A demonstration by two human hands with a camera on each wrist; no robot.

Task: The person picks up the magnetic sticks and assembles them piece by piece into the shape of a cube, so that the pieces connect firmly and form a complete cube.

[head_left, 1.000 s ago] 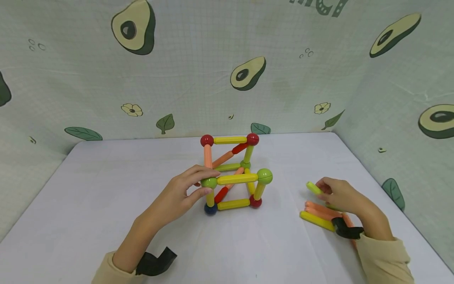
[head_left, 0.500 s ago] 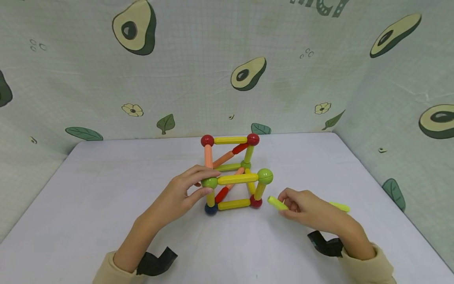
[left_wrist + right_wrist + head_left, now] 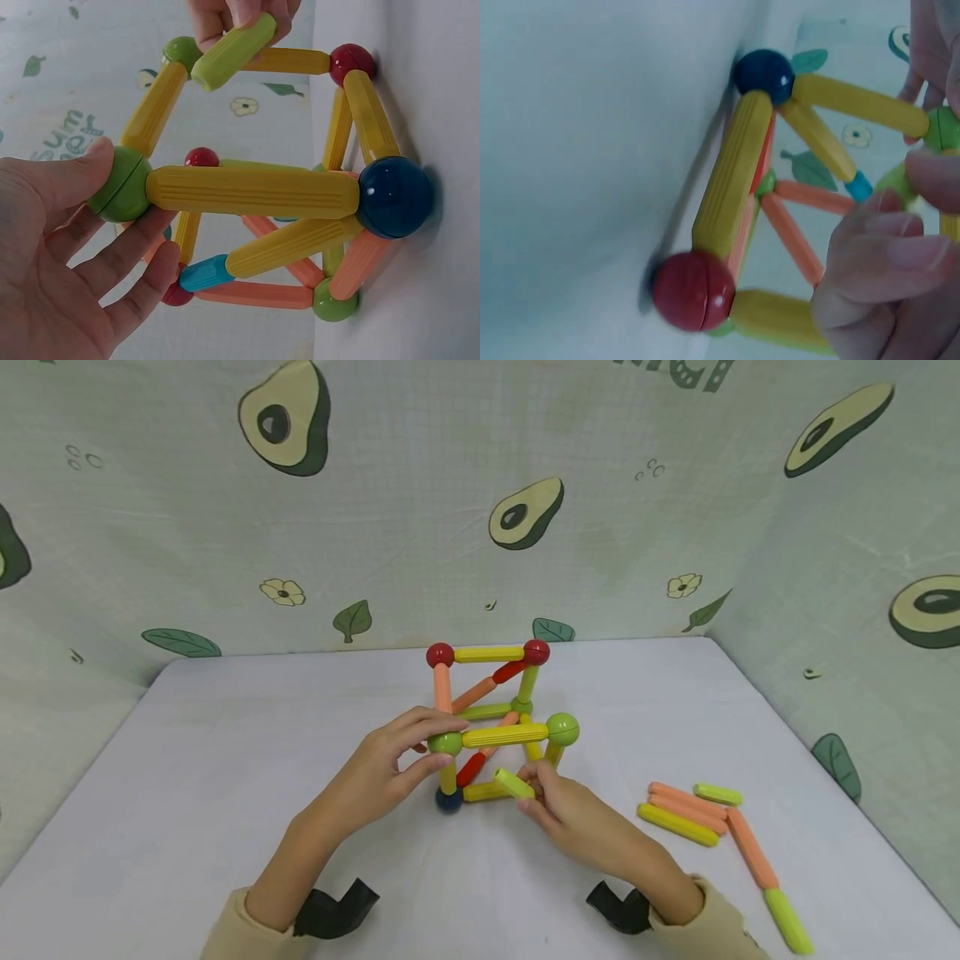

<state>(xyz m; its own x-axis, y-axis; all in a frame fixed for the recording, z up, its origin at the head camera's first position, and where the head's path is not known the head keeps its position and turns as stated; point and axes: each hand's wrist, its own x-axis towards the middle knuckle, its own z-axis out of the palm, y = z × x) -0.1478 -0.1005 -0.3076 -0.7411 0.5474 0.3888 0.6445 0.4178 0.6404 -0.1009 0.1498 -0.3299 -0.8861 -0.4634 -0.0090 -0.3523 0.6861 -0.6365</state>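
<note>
A box-shaped frame of rods and balls stands mid-table. My left hand (image 3: pixel 393 764) grips its near upper-left green ball (image 3: pixel 446 743), thumb on one side and fingers on the other. A yellow rod (image 3: pixel 506 736) joins that ball to another green ball (image 3: pixel 562 729). Between thumb and fingers, my right hand (image 3: pixel 592 822) pinches a short light-green rod (image 3: pixel 514 782) in front of the frame, apart from the balls. The blue ball (image 3: pixel 395 197) forms the lower-left corner. In the head view, my right hand hides the lower-right red ball (image 3: pixel 694 291), which the right wrist view shows.
Right of the frame lie loose orange rods (image 3: pixel 688 806), a yellow rod (image 3: pixel 678 825) and a short light-green rod (image 3: pixel 717 793). Another orange rod (image 3: pixel 752 847) touches a light-green one (image 3: pixel 788 921) end to end. A patterned cloth (image 3: pixel 420 527) rises behind the table.
My right hand has carried the short light-green rod leftward from the loose rods to the frame's front. My left hand stays on the green ball, and the frame stands as before.
</note>
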